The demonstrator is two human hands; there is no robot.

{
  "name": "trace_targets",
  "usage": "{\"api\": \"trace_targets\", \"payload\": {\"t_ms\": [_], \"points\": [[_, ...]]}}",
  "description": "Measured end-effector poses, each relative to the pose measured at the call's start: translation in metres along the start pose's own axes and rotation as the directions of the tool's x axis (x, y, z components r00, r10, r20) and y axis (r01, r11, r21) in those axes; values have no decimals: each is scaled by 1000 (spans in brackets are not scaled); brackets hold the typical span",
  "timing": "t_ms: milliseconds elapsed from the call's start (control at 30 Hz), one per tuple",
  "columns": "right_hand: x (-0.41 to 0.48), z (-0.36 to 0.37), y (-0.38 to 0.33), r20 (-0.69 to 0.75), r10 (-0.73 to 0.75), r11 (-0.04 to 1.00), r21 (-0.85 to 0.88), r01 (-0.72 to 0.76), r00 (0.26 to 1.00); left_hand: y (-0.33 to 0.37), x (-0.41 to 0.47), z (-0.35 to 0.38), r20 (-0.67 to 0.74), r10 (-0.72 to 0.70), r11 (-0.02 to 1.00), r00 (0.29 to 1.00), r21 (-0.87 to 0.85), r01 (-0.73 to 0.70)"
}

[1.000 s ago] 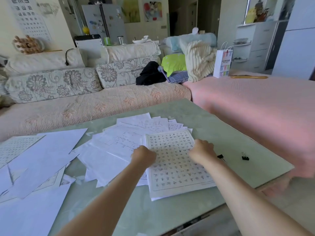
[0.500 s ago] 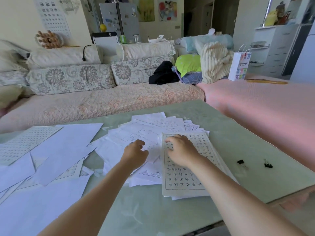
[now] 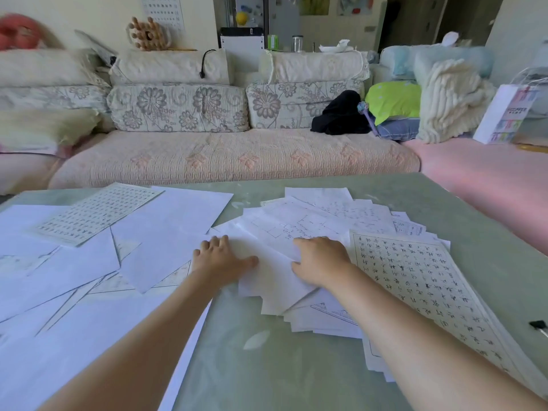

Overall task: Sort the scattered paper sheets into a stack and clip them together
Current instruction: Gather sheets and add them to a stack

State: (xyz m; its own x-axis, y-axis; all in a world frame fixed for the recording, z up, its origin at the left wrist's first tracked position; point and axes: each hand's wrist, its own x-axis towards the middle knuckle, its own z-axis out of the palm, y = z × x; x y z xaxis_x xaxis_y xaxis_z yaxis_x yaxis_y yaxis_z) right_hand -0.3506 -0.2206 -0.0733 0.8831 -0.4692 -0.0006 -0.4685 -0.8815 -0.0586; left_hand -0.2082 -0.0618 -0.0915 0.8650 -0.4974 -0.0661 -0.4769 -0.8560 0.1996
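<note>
A loose fan of white paper sheets [image 3: 314, 216] lies in the middle of the green table [image 3: 474, 221]. At its right edge sits a sheet printed with rows of characters [image 3: 421, 280], on top of other sheets. My left hand [image 3: 221, 259] rests flat, fingers spread, on a blank sheet [image 3: 267, 280] at the fan's left side. My right hand [image 3: 321, 262] grips that sheet's upper right edge, its fingertips tucked out of sight under the paper. More large blank sheets [image 3: 166, 229] and a printed grid sheet [image 3: 98, 212] are spread over the table's left half. One black binder clip [image 3: 538, 324] shows at the right frame edge.
A sofa [image 3: 237, 155] with floral cushions runs behind the table's far edge. A pink-covered seat [image 3: 489, 173] borders the table on the right. Bare green tabletop shows between my forearms and at the far right.
Both hands moved left, off the character sheet and onto the blank sheet at the fan's left. The view turned left, so the clips slid toward the right edge.
</note>
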Motion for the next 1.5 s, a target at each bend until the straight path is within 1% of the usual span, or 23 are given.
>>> {"api": "trace_targets", "payload": {"t_ms": [100,167,267,300,333,400,433,467,533,600,700,800,900,967,1033,1067,1133,1200,1233,1267,1333,1400,1500], "points": [[-6,-4,-8,-62,-33,999,-38,30,998,0,15,0,40,55,998,998,-19,-54],[-6,-5,-7,-150,20,1000,27,-16,989,3,17,2,-4,97,993,995,-68,-97],[1,-6,-5,-235,91,963,267,-26,968,14,6,1,-107,74,922,992,-372,-108],[1,-7,-8,-233,71,945,326,9,970,17,1,-1,-104,57,856,993,-506,-102],[1,-8,-13,-200,39,925,379,40,979,19,-3,-4,-68,43,744,997,-664,-78],[-1,-9,-29,-92,-54,879,468,91,994,19,-8,-11,45,28,453,999,-891,27],[-3,-9,-37,-41,-105,842,528,111,994,17,-10,-15,89,15,378,996,-923,77],[-5,-8,-44,2,-143,790,602,113,990,13,-11,-18,115,-16,375,993,-920,113],[-7,-10,-51,83,-171,682,729,57,982,0,-14,-25,148,-87,398,985,-901,170],[-10,-15,-49,131,-188,638,770,20,973,-18,-18,-32,125,-135,453,983,-874,173],[-19,-24,-36,113,-172,736,675,51,979,-54,-25,-40,27,-207,602,978,-785,149],[-33,-25,-27,151,-166,872,484,73,975,-85,-33,-49,-76,-274,761,959,-627,168],[-44,-17,-27,274,-164,955,286,82,948,-109,-40,-53,-155,-311,882,938,-415,224],[-49,-11,-29,301,-140,971,226,72,943,-117,-47,-52,-172,-305,936,937,-235,262],[-51,-9,-30,299,-123,976,210,60,946,-120,-54,-50,-206,-259,963,943,22,269],[-52,-9,-31,300,-119,978,198,60,947,-119,-56,-49,-237,-195,968,952,110,225],[-54,-10,-33,303,-116,981,184,62,946,-110,-57,-43,-222,44,997,974,65,-30],[-55,-11,-34,302,-121,979,195,63,946,-92,-64,-36,-76,323,939,943,-102,-330],[-56,-11,-34,304,-123,977,205,61,945,-82,-69,-33,34,408,906,912,-138,-400],[-56,-12,-35,308,-120,977,205,57,944,-74,-74,-30,134,442,895,887,-127,-427],[-57,-13,-37,296,-114,980,189,59,948,-67,-76,-24,254,401,910,880,2,-415],[-58,-11,-36,220,-131,983,158,97,967,-68,-74,-26,221,330,931,918,84,-355],[-57,-7,-34,72,-105,977,193,89,992,-76,-69,-33,156,243,968,957,18,-249]]}}
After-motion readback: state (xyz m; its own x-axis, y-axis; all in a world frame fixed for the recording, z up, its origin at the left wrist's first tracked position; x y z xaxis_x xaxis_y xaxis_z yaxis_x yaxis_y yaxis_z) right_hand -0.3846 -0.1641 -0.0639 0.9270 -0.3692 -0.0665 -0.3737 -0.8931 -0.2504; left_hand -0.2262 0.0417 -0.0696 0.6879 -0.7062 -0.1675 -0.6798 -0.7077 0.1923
